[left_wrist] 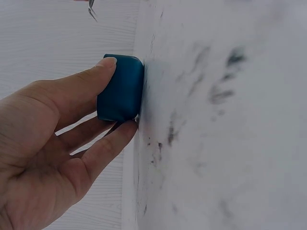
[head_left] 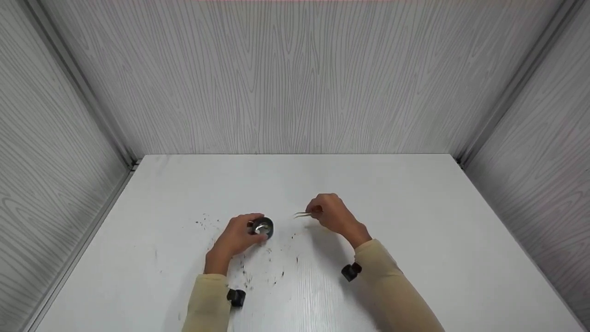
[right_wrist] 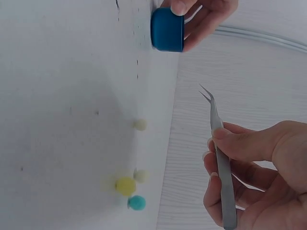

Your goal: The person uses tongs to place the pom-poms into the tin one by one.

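Note:
My left hand point(head_left: 236, 236) grips a small blue cup point(left_wrist: 122, 88) between thumb and fingers. The cup stands upright against the white tabletop, its mouth facing up. Its inside looks shiny in the head view; the contents cannot be made out. My right hand point(head_left: 334, 214) pinches silver tweezers point(right_wrist: 223, 177) with bent tips, raised above the table to the right of the cup. The tips are slightly apart with nothing between them. Below, in the right wrist view, lie a yellow ball point(right_wrist: 126, 186), a teal ball point(right_wrist: 137, 202) and two pale balls, one a pale ball point(right_wrist: 140, 124) nearer the cup.
Dark specks and smudges point(head_left: 246, 276) mark the white tabletop point(head_left: 392, 184) around and in front of the left hand. Grey wood-grain panels point(head_left: 295, 78) close off the back and both sides. Each sleeve carries a small black wrist camera point(head_left: 237, 298).

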Demonstrator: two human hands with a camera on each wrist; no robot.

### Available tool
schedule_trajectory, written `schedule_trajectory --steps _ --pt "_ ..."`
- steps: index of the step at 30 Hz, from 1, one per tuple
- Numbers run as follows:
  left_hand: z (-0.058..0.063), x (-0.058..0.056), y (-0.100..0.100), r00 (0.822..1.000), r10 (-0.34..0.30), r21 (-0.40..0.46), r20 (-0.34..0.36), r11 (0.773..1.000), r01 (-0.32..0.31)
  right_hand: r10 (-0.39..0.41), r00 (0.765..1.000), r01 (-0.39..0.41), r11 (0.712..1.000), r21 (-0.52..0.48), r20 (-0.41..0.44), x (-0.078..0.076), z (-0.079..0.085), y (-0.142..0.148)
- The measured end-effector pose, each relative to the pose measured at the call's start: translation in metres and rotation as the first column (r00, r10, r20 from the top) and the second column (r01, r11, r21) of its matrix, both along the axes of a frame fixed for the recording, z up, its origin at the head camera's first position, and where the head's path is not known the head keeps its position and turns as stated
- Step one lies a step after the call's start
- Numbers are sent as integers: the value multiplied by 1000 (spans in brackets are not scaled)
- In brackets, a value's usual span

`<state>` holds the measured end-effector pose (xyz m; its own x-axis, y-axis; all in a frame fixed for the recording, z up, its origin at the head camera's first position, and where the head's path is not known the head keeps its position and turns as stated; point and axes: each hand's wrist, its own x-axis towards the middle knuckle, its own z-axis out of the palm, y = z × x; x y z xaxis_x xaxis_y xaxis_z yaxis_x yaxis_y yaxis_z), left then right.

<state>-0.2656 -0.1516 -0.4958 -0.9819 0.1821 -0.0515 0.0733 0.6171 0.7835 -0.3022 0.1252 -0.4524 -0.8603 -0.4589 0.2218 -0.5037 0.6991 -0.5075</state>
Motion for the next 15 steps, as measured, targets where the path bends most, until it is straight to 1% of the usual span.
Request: schedule_trajectory --steps 4,10,15 --pt "0 0 0 1000 -3 -4 0 1000 3 -7 1000 7 1000 -1 0 1 1 16" --pt "-1 1 -1 1000 -16 15 -9 1000 16 -29 999 30 1000 -10 34 2 4 41" --pt "-1 1 -2 1000 -18 2 -11 1000 18 -58 997 58 998 -5 50 2 2 58"
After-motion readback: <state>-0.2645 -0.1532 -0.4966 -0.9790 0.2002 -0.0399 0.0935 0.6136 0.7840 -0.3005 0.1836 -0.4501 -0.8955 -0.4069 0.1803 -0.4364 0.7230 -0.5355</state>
